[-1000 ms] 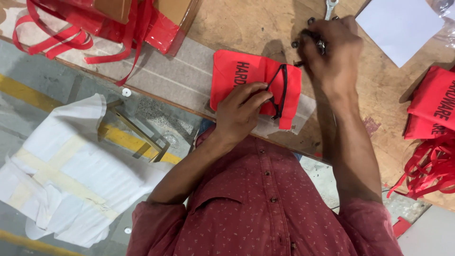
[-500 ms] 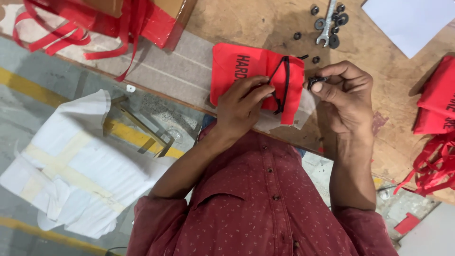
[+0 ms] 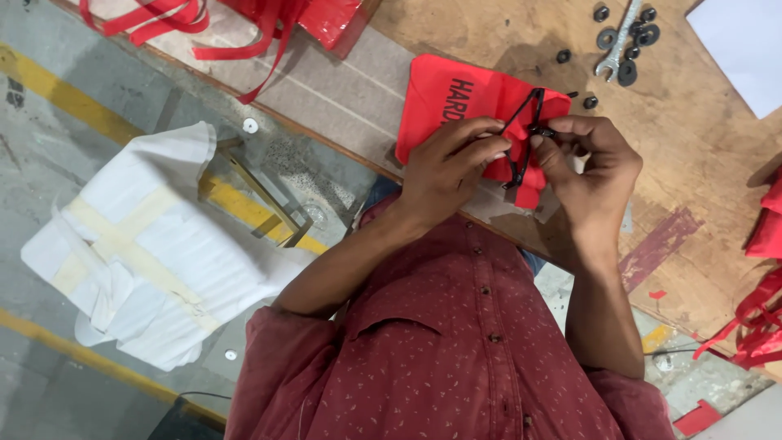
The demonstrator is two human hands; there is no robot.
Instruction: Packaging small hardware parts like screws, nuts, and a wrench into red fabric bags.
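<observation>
A: What do the person's hands have hold of?

B: Both are on a red pouch (image 3: 456, 102) lying on the wooden table (image 3: 700, 147), close to its near edge. The left hand (image 3: 444, 167) rests over the pouch's near side, fingers curled down and pressing on the fabric and on a black cord (image 3: 521, 130) that crosses it. The right hand (image 3: 590, 167) is just right of it, thumb and forefinger pinched shut on a small dark piece at the cord.

A: What is that piece?

B: Too small and too covered by the fingertips to tell. The cord's lower run also disappears between the two hands.

A: And the pouch itself?

B: Its near part is hidden under the left hand, and the black lettering is partly covered.

A: Anything farther off?

B: At the far side of the table lie a metal spanner (image 3: 617, 41) and several black washers (image 3: 627, 72) in a loose cluster. A white sheet (image 3: 741, 45) is cut off at the far right corner. More red fabric with straps (image 3: 244, 24) runs out of the frame at the far left, and other red pieces (image 3: 762, 322) are clipped by the right edge.

A: Below the table?

B: A white wrapped bundle (image 3: 147, 244) sits on the floor at the left. The person's maroon shirt (image 3: 456, 350) fills the near middle.
</observation>
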